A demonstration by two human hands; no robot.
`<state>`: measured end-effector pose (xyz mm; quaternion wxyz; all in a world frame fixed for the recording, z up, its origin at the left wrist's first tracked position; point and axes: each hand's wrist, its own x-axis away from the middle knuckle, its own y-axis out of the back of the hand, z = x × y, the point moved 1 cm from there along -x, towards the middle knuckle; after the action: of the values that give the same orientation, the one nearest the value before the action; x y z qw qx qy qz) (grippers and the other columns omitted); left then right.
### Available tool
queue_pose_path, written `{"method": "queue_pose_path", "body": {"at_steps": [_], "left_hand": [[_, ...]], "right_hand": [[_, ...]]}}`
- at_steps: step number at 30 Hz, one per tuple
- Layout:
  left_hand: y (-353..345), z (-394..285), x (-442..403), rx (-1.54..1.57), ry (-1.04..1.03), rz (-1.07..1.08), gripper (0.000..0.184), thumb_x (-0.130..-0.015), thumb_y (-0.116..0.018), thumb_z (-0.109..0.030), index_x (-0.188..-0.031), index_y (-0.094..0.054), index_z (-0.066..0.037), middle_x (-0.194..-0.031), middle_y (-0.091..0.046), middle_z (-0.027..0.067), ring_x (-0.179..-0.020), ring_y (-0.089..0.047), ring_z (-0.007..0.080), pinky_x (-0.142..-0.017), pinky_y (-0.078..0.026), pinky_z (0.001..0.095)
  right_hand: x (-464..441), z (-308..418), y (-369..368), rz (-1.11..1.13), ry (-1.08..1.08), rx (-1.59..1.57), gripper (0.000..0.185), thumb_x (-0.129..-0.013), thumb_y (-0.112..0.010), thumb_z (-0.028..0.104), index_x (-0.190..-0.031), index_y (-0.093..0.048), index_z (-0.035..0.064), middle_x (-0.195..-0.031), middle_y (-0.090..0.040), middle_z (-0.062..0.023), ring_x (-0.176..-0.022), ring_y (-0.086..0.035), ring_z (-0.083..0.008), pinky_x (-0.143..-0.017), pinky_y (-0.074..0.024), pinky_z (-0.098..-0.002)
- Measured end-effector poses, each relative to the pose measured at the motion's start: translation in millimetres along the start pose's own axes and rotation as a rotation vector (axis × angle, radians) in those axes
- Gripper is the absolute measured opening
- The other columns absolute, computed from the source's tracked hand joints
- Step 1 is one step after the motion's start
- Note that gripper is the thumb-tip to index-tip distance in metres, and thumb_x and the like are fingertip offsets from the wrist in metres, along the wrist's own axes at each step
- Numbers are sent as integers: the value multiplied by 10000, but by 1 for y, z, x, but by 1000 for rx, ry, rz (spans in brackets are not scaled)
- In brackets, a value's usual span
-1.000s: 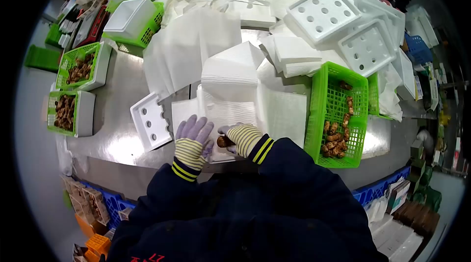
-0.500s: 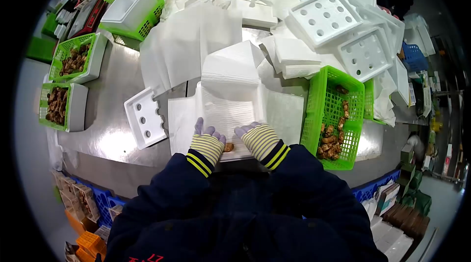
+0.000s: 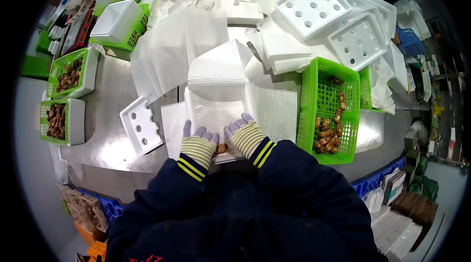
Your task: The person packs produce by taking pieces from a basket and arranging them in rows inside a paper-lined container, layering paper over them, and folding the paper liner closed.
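A white foam box, lined with white paper, lies in front of me, with a paper flap standing up at its far side. My left hand, in a striped glove, rests over the near left part of the box, fingers extended and apart. Over the near right part is my right hand, similarly gloved, its fingers stretched across the paper lining. Between the hands, at the near end, sits one brown knobbly piece, mushroom-like. It is beside my left hand; whether they touch, I cannot tell.
To the right stands a green basket with several brown pieces. A holed white foam lid lies left. More foam lids and paper sheets cover the far side. Baskets of brown pieces stand far left.
The whole view has shifted slightly, so the table's things appear further left. Both hands stay over the near end of the box, with only slight finger movement. The brown piece remains between them.
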<state>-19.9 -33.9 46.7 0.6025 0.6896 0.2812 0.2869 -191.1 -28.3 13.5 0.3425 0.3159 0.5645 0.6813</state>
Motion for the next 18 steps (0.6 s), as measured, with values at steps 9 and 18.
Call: {"method": "queue_pose_path", "body": {"at_steps": [9, 18], "left_hand": [[-34, 21, -39, -218, -84, 365, 226, -847, -436, -217, -834, -643, -128, -744, -643, 21, -884, -590, 214, -1088, -143, 565], [-12, 14, -36, -233, -94, 356, 220, -836, -461, -182, -984, -612, -123, -845, -637, 32, -934, -567, 207, -1090, -169, 525]], "right_hand": [[-10, -3, -16, 218, -43, 134, 160, -801, -474, 153, -889, -578, 71, -710, -579, -74, -763, -589, -258, -1008, -325, -528], [-7, 7, 23, 222, -161, -180, 302, -830, -426, 139, -1051, -595, 24, -965, -639, -159, -935, -612, -285, -1054, -268, -466]]}}
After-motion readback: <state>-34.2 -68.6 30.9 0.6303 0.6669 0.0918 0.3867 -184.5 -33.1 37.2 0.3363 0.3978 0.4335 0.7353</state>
